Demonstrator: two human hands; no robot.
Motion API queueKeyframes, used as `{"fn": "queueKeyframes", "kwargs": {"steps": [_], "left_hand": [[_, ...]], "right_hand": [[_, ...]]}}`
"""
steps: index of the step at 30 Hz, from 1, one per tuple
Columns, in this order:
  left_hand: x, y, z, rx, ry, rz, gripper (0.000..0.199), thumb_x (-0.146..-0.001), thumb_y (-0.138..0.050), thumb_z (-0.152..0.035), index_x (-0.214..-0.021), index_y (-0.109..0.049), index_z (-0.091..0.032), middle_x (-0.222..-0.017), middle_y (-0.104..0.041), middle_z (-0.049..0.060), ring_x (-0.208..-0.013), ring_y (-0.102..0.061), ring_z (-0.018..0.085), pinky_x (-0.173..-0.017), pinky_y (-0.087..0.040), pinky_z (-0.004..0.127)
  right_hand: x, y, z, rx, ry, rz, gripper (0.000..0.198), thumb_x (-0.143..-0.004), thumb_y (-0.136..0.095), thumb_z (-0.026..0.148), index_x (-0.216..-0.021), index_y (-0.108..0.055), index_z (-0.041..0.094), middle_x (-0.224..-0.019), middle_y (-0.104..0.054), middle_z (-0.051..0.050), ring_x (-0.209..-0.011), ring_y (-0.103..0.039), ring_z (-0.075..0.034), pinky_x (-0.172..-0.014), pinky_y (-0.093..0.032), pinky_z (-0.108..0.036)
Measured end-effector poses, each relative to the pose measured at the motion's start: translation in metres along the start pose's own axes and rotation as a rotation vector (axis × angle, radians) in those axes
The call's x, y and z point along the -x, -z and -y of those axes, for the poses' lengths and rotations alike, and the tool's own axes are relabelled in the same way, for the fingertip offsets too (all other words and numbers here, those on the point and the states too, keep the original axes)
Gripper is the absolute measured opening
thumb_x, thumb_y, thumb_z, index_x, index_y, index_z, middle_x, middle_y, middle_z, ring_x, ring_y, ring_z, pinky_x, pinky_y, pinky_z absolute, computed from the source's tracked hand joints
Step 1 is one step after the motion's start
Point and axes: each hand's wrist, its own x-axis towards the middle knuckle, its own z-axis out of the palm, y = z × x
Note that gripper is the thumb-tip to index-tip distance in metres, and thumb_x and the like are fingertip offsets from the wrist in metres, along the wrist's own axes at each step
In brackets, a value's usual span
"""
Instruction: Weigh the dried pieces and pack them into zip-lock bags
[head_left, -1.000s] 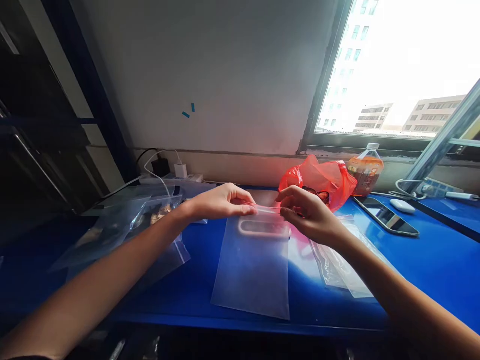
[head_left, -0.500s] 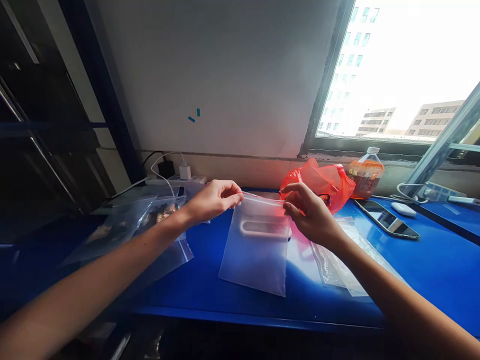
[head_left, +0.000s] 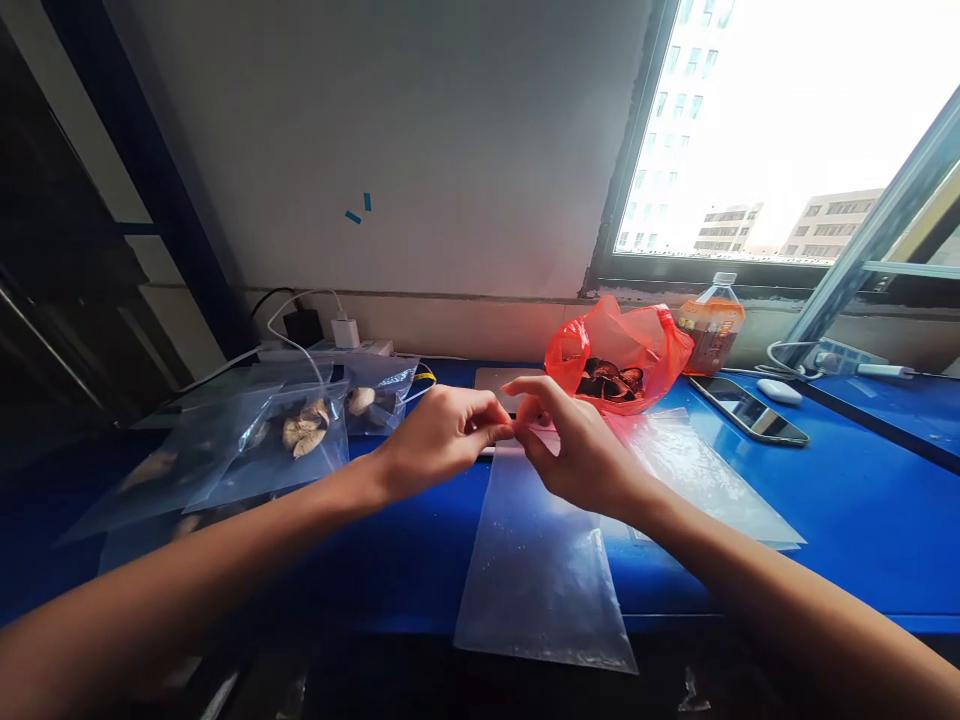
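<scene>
A clear zip-lock bag (head_left: 544, 580) hangs from my two hands over the front edge of the blue table. My left hand (head_left: 454, 430) pinches its top edge between thumb and fingertips. Close beside it, my right hand (head_left: 574, 440) grips the same edge, fingertips nearly touching the left ones. The bag looks flat, and its zip strip is mostly hidden behind my fingers. Behind the right hand stands an open red plastic bag (head_left: 652, 350) with dark dried slices (head_left: 611, 380) inside.
Clear bags (head_left: 262, 450) holding pale dried pieces (head_left: 306, 428) lie at the left. More flat clear bags (head_left: 705, 480) lie right of my hands. Beyond them are a phone (head_left: 750, 410), a white case (head_left: 778, 391) and a drink bottle (head_left: 712, 325). A charger (head_left: 345, 332) stands at the back.
My hands have come together along the bag's top edge, and the bag now hangs lower, past the table edge. The view has shifted slightly right.
</scene>
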Motion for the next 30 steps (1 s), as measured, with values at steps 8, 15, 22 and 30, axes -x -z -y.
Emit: {"fn": "queueKeyframes", "kwargs": {"steps": [8, 15, 22, 30], "left_hand": [[0.018, 0.017, -0.009, -0.133, -0.087, -0.202, 0.014, -0.085, -0.058, -0.026, -0.078, -0.067, -0.017, -0.071, -0.067, -0.001, -0.065, -0.058, 0.012, -0.063, -0.042, 0.023], [0.035, 0.048, -0.015, -0.165, 0.105, -0.335, 0.017, -0.083, -0.063, -0.035, -0.079, -0.069, -0.02, -0.073, -0.068, -0.002, -0.065, -0.059, 0.013, -0.057, -0.042, 0.024], [0.058, 0.065, 0.002, -0.054, 0.161, -0.527, 0.013, -0.081, -0.067, -0.034, -0.08, -0.068, -0.021, -0.071, -0.066, -0.003, -0.062, -0.058, 0.01, -0.058, -0.046, 0.023], [0.046, 0.048, -0.015, 0.167, 0.113, -0.47, 0.014, -0.081, -0.068, -0.031, -0.082, -0.067, -0.017, -0.072, -0.068, 0.0, -0.064, -0.063, 0.013, -0.061, -0.051, 0.024]], "right_hand": [[-0.004, 0.007, 0.023, 0.02, -0.02, -0.025, 0.026, -0.081, -0.048, 0.008, -0.102, -0.045, 0.024, -0.079, -0.063, 0.001, -0.07, -0.059, -0.013, -0.064, -0.045, -0.026], [-0.003, 0.019, 0.024, 0.086, -0.019, -0.075, 0.023, -0.084, -0.05, 0.012, -0.104, -0.047, 0.023, -0.083, -0.064, 0.0, -0.072, -0.06, -0.012, -0.065, -0.046, -0.024], [0.003, 0.044, -0.002, 0.041, -0.112, -0.254, 0.021, -0.079, -0.054, 0.014, -0.099, -0.053, 0.021, -0.074, -0.06, 0.001, -0.065, -0.057, -0.012, -0.062, -0.047, -0.027], [0.009, 0.043, 0.028, -0.252, -0.16, -0.177, 0.019, -0.086, -0.059, 0.035, -0.099, -0.061, 0.022, -0.081, -0.063, -0.002, -0.071, -0.061, -0.013, -0.06, -0.051, -0.026]]}}
